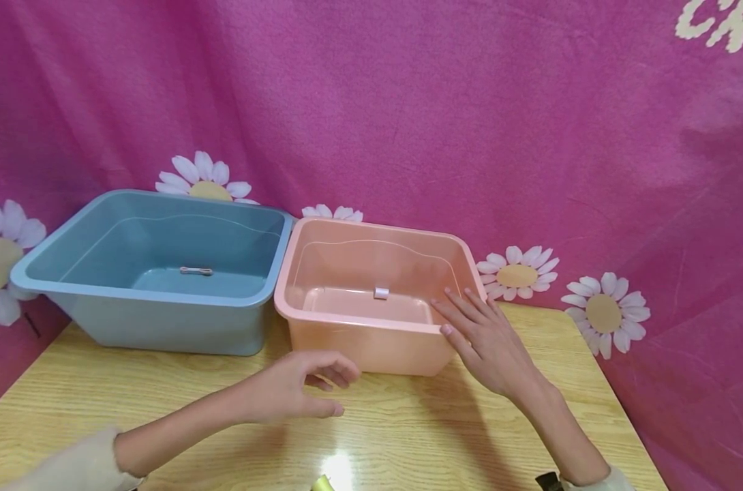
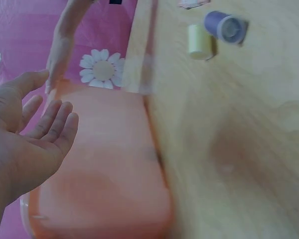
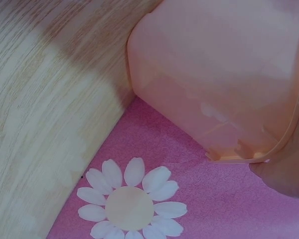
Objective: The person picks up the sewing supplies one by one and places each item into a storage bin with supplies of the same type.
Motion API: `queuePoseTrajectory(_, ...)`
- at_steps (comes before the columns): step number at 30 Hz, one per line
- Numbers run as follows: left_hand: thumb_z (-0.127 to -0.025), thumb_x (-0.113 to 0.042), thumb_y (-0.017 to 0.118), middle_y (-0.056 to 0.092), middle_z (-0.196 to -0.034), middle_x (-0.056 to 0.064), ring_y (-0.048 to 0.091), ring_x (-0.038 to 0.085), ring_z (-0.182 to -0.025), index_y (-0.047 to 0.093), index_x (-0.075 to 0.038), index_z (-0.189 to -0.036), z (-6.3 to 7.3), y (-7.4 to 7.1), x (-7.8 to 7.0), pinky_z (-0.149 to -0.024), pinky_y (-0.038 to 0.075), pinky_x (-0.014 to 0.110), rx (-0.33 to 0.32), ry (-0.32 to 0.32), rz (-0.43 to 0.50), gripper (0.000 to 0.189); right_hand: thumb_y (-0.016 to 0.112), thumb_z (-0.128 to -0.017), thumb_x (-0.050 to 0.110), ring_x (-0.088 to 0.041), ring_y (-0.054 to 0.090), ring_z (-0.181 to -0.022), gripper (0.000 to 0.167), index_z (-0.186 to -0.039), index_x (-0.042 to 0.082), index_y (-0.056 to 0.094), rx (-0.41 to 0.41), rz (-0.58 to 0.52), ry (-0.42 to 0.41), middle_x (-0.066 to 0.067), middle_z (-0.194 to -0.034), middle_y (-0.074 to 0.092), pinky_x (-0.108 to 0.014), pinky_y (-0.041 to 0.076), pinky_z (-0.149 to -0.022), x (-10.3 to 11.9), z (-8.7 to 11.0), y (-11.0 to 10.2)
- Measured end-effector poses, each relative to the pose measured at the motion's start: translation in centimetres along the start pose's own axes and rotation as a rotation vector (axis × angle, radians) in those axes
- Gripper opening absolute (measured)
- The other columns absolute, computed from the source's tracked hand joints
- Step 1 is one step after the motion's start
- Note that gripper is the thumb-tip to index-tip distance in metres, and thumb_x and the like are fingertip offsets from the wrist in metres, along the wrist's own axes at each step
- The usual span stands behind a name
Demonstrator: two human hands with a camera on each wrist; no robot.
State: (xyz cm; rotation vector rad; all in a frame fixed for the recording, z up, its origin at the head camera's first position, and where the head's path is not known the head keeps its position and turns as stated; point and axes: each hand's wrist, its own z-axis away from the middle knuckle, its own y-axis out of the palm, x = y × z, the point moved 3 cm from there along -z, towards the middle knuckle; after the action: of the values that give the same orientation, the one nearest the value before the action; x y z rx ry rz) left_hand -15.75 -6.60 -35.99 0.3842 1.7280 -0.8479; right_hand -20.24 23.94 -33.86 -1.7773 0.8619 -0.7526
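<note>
My right hand (image 1: 494, 344) rests on the near right corner of a peach-pink plastic tub (image 1: 359, 326), fingers straight and spread over the rim. Inside that tub lies a small pale lilac cylinder (image 1: 381, 293). My left hand (image 1: 307, 385) hovers in front of the tub, fingers loosely bent and thumb apart, with nothing in it. In the left wrist view, a pale yellow thread spool (image 2: 200, 42) and a purple thread spool (image 2: 224, 27) are on the table. Only a tip of a yellow item (image 1: 322, 483) shows at the head view's bottom edge.
A blue-grey tub (image 1: 163, 320) stands left of the pink one and holds a small pinkish looped bundle (image 1: 196, 271). Both tubs are on a wooden table (image 1: 371, 436). A magenta cloth (image 1: 408, 123) with daisies hangs behind. Something pinkish (image 2: 193, 4) lies beyond the spools.
</note>
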Motion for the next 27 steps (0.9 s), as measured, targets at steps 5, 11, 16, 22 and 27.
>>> queuePoseTrajectory(5,-0.088,-0.013,0.077,0.064,-0.115,-0.001,0.06,0.023,-0.11,0.063,-0.008,-0.121,0.8,0.7,1.2,-0.095,0.05,0.034,0.016,-0.021,0.036,0.037,0.044,-0.107,0.035,-0.039,0.028,-0.144,0.045,-0.15,0.022,0.048,-0.005,0.006,-0.002,-0.005,-0.156,0.039,-0.06,0.017,-0.114,0.1,0.0,-0.1)
queuePoseTrajectory(11,-0.088,-0.013,0.077,0.065,-0.115,-0.003,0.06,0.025,-0.111,0.064,-0.007,-0.121,1.4,1.7,2.4,-0.095,0.05,0.036,0.044,-0.027,0.064,0.036,0.044,-0.107,0.035,-0.039,0.026,-0.145,0.046,-0.151,0.022,0.047,0.009,0.006,0.004,-0.005,-0.157,0.037,-0.06,0.016,-0.115,0.1,0.0,-0.1)
queuePoseTrajectory(16,-0.088,-0.011,0.077,0.065,-0.117,0.002,0.061,0.024,-0.111,0.065,-0.006,-0.12,1.9,2.4,3.5,-0.094,0.051,0.037,0.065,-0.043,0.089,0.035,0.045,-0.107,0.035,-0.04,0.027,-0.144,0.046,-0.15,0.022,0.048,0.003,0.005,0.0,-0.005,-0.157,0.038,-0.061,0.017,-0.114,0.1,0.0,-0.1)
queuePoseTrajectory(22,-0.09,-0.01,0.074,0.063,-0.12,0.012,0.06,0.026,-0.111,0.064,-0.001,-0.122,2.7,3.2,4.8,-0.092,0.052,0.031,0.097,-0.078,0.161,0.035,0.045,-0.107,0.035,-0.039,0.028,-0.144,0.045,-0.15,0.022,0.048,-0.002,0.004,0.0,-0.005,-0.156,0.038,-0.061,0.017,-0.114,0.0,0.1,0.0)
queuePoseTrajectory(27,-0.091,-0.01,0.073,0.064,-0.118,0.01,0.061,0.023,-0.111,0.065,-0.003,-0.123,3.2,3.9,5.6,-0.091,0.051,0.029,0.11,-0.126,0.182,0.033,0.045,-0.106,0.034,-0.039,0.027,-0.144,0.046,-0.15,0.022,0.048,-0.001,0.002,-0.001,-0.005,-0.156,0.038,-0.06,0.016,-0.115,0.1,0.1,0.0)
